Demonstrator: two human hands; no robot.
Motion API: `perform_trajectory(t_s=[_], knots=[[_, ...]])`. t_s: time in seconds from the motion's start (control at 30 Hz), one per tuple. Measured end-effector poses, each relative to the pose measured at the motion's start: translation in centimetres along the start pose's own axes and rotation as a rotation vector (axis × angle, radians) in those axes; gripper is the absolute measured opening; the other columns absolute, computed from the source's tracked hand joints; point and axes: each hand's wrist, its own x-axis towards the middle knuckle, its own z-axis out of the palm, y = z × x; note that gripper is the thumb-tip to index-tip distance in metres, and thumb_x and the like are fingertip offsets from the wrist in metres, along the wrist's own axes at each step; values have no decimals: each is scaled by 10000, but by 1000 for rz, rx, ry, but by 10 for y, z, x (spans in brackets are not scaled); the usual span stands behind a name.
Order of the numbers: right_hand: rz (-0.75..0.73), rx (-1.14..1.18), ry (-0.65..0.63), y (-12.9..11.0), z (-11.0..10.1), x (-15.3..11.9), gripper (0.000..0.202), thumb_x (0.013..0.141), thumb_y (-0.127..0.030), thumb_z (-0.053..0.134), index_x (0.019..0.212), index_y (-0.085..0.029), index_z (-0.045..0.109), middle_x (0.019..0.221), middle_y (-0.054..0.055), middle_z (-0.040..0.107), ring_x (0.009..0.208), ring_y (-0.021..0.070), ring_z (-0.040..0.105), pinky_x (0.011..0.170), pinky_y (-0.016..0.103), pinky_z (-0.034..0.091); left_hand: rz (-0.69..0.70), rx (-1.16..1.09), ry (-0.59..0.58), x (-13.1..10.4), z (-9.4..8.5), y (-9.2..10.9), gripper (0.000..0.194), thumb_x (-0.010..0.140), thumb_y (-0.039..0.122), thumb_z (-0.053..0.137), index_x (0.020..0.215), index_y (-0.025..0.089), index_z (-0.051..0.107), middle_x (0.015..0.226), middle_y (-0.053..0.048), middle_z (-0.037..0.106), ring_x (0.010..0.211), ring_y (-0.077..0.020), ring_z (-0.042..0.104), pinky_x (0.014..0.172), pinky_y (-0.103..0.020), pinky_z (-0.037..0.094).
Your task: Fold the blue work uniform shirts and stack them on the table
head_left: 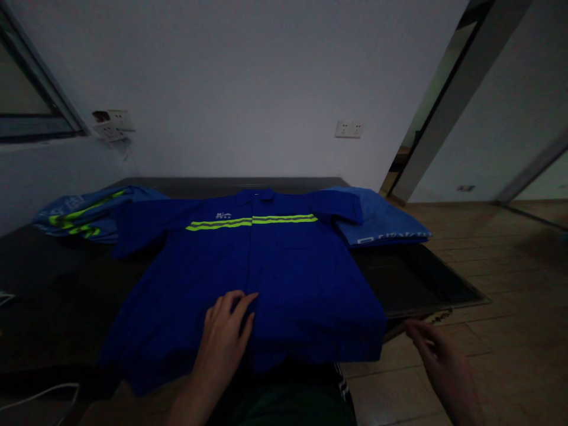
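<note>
A dark blue short-sleeved work shirt [306,278] lies spread face up, its collar away from me. Yellow-green reflective stripes cross the chest, and a small white print sits on the chest at left. My left hand [226,325] rests on the lower front beside the centre placket, fingers apart and laid on the cloth. Off the shirt's lower right corner, my right hand [439,361] hovers past the table edge, apart from the cloth. Its fingers are curled in towards the thumb, with nothing visible in them.
The dark table [399,275] stands against a wall with a socket plate [348,129]. A folded lighter blue garment [377,219] lies at right, partly under the sleeve. Another bunched blue garment [89,213] lies at left. A white cable [57,387] runs at lower left.
</note>
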Motion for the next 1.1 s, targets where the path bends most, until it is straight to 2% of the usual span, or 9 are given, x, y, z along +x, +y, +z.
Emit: perform_trajectory(t_s=[0.07, 0.1, 0.23, 0.37, 0.5, 0.6, 0.73, 0.9, 1.1], knots=[[-207, -73, 115, -32, 4, 13, 402, 833, -548, 500, 997, -220, 664, 1057, 104, 687, 905, 252, 669, 758, 362, 557, 108, -9, -8, 5, 6, 9, 338, 919, 207, 460, 1224, 254, 598, 1234, -81, 584, 1143, -248, 546, 950, -447, 459], [-323, -100, 103, -49, 12, 20, 397, 865, -520, 471, 1052, -221, 653, 1122, 105, 667, 992, 250, 648, 842, 380, 541, 162, -5, -34, 7, 11, 13, 348, 928, 225, 467, 1256, 260, 576, 1305, -76, 554, 1210, -252, 509, 1003, -462, 430], [-610, -290, -165, -90, 69, 51, 523, 930, -508, 371, 1308, -191, 544, 1407, 126, 490, 1325, 262, 426, 1084, 449, 378, 272, 92, -152, 11, 26, 21, 460, 937, 353, 495, 1390, 284, 452, 1466, -76, 433, 1352, -279, 388, 1077, -518, 362], [-589, -602, -404, -84, 109, 75, 652, 904, -561, 417, 1422, -165, 437, 1505, 168, 336, 1409, 341, 255, 1118, 536, 279, 277, 160, -194, 4, 27, 14, 547, 937, 434, 483, 1452, 313, 348, 1500, -74, 386, 1374, -280, 361, 1090, -535, 339], [-566, -714, -507, -81, 104, 94, 690, 885, -597, 437, 1437, -182, 420, 1503, 164, 342, 1399, 349, 272, 1117, 518, 289, 286, 167, -247, -6, 20, 6, 661, 869, 454, 593, 1458, 301, 335, 1522, -101, 340, 1391, -302, 327, 1087, -554, 331], [-587, -674, -510, -103, 104, 119, 636, 905, -576, 408, 1366, -151, 513, 1434, 172, 449, 1344, 318, 396, 1105, 460, 339, 297, 153, -284, -5, 17, 7, 709, 826, 443, 652, 1448, 283, 352, 1517, -128, 341, 1396, -324, 309, 1091, -601, 291], [-682, -593, -461, -143, 147, 154, 614, 939, -502, 381, 1411, -115, 444, 1472, 177, 392, 1381, 285, 339, 1135, 435, 292, 280, 115, -296, 3, 18, 20, 749, 806, 459, 677, 1453, 292, 341, 1518, -129, 338, 1409, -320, 279, 1112, -601, 249], [-621, -681, -637, -164, 214, 165, 608, 931, -605, 297, 1479, -341, 298, 1576, 43, 195, 1437, 363, 144, 1063, 696, 190, 269, 44, -310, 10, 24, 25, 728, 830, 660, 511, 1458, 341, 329, 1537, -101, 307, 1416, -318, 263, 1119, -584, 239], [-578, -748, -665, -165, 238, 184, 596, 933, -618, 227, 1491, -414, 182, 1593, -30, 99, 1449, 347, 79, 1055, 729, 117, 233, -33, -338, 29, 23, 19, 682, 863, 701, 380, 1435, 328, 380, 1538, -80, 310, 1432, -291, 228, 1143, -561, 192]])
